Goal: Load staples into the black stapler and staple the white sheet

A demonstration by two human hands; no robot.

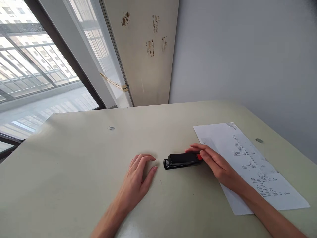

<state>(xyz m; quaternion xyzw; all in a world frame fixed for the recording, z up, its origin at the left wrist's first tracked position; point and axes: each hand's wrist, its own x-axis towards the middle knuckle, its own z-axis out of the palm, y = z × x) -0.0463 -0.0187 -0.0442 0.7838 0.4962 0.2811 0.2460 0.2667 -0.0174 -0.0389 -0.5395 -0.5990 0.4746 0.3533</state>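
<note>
A black stapler with a red piece at its right end lies on the pale table, its front end toward the left. My right hand is at the stapler's red end, thumb on the near side and fingers reaching along the far side, closed loosely about it. My left hand rests on the table a little left of the stapler, apart from it. Its fingers are curved, the thumb stands away from them, and nothing is between them. Under my right forearm lies a printed sheet of paper.
Two thin staple strips lie toward the far left of the table. A small grey flat piece is right of the paper. Behind the table stand a grey wall, a stained cream panel and a window at left.
</note>
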